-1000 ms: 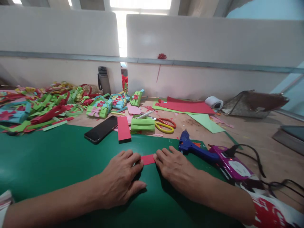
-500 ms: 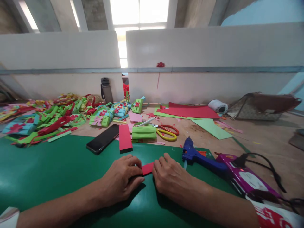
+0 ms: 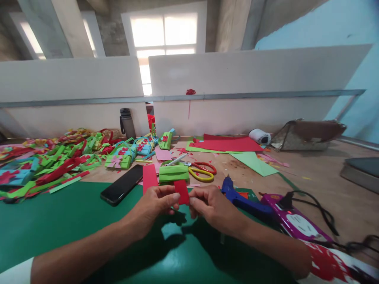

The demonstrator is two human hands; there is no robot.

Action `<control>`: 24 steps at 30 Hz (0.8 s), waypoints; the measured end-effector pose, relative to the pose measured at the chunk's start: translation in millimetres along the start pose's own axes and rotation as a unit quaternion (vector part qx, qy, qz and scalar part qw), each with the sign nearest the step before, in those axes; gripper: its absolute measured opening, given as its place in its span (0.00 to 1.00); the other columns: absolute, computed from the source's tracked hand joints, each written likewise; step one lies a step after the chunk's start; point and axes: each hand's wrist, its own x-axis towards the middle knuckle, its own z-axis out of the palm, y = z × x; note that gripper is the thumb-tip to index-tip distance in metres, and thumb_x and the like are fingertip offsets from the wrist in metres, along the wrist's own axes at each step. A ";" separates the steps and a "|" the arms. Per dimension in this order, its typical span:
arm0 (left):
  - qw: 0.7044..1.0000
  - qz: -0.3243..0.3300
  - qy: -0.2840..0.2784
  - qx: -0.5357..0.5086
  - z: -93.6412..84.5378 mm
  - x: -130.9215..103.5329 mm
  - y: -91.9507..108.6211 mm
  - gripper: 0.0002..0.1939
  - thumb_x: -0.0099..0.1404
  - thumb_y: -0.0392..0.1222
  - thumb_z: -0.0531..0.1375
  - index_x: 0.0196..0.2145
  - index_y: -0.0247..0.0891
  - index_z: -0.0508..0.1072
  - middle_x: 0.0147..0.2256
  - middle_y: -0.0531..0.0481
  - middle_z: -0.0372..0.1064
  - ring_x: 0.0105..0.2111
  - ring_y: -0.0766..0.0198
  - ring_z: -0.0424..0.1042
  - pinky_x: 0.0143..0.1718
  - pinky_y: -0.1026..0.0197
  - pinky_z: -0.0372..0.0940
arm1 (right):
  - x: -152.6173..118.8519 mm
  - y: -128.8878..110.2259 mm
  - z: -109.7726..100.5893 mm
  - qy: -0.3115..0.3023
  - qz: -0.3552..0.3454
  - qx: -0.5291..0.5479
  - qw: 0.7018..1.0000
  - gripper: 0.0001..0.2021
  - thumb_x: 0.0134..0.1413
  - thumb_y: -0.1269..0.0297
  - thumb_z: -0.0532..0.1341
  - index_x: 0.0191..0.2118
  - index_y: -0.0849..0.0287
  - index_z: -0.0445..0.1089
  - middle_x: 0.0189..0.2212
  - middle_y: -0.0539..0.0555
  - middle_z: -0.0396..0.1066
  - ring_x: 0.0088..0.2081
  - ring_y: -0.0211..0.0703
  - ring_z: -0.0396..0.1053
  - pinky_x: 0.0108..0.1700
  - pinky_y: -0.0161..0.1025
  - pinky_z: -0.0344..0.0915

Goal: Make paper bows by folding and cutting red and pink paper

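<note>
Between my two hands, raised a little over the green mat (image 3: 89, 225), is a small piece of red paper (image 3: 181, 192). My left hand (image 3: 158, 203) pinches its left edge between thumb and fingers. On the opposite side, my right hand (image 3: 204, 201) grips the right edge with closed fingertips. Just behind my left hand a longer red paper strip (image 3: 149, 176) lies flat, partly covered by the fingers. Beside it sits a folded green paper piece (image 3: 173, 173). Scissors (image 3: 204, 172) with red and yellow handles rest behind my right hand.
A blue glue gun (image 3: 241, 199) and a purple power strip (image 3: 296, 221) with black cables lie at right. The black phone (image 3: 122, 185) is left of the strip. Decorated paper bags and strips (image 3: 65, 157) pile up far left. Red sheets (image 3: 227, 142) and a handbag (image 3: 310, 136) stand behind.
Both hands have lifted the small red paper off the mat and turned it more upright. The camera view has tilted up and shifted right.
</note>
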 end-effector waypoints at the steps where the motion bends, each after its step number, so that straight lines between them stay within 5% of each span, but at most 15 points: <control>1: 1.000 -0.003 0.004 -0.019 3.0 3.0 1.4 0.13 0.56 0.48 0.64 0.31 0.33 0.73 0.27 0.49 0.70 0.26 0.66 0.66 0.31 0.63 0.61 | -0.1 0.6 1.5 -0.003 0.003 0.029 1.000 0.16 0.59 0.79 0.48 0.25 0.62 0.66 0.20 0.48 0.73 0.21 0.32 0.70 0.22 0.25 0.62; 8: 0.992 -0.038 0.012 -0.121 11.2 12.9 0.6 0.17 0.48 0.47 0.69 0.20 0.33 0.67 0.16 0.57 0.60 0.17 0.72 0.58 0.22 0.67 0.56 | -7.3 8.7 5.2 0.075 -0.016 0.083 0.994 0.12 0.61 0.72 0.51 0.31 0.63 0.69 0.25 0.53 0.73 0.27 0.39 0.72 0.30 0.34 0.68; 12: 0.981 -0.062 -0.025 -0.183 11.0 11.2 -5.3 0.15 0.50 0.45 0.69 0.22 0.32 0.69 0.17 0.55 0.62 0.16 0.72 0.59 0.20 0.67 0.55 | -11.4 14.7 2.8 0.173 -0.127 0.007 0.977 0.10 0.58 0.74 0.54 0.44 0.62 0.68 0.37 0.59 0.70 0.40 0.46 0.68 0.42 0.43 0.66; 16: 0.978 -0.074 -0.053 -0.187 13.2 5.3 -8.1 0.13 0.51 0.44 0.67 0.23 0.31 0.70 0.19 0.52 0.64 0.17 0.72 0.59 0.20 0.68 0.55 | -15.2 12.3 3.6 0.222 -0.230 -0.064 0.945 0.12 0.55 0.80 0.55 0.40 0.59 0.69 0.34 0.54 0.64 0.35 0.40 0.65 0.35 0.36 0.66; 24: 0.979 -0.098 -0.031 -0.177 20.5 -3.9 -5.5 0.15 0.46 0.46 0.70 0.24 0.31 0.73 0.22 0.51 0.67 0.21 0.69 0.64 0.25 0.65 0.57 | -15.4 -0.4 2.6 0.250 -0.249 -0.044 0.934 0.12 0.52 0.82 0.55 0.34 0.58 0.70 0.34 0.53 0.63 0.38 0.42 0.65 0.39 0.40 0.67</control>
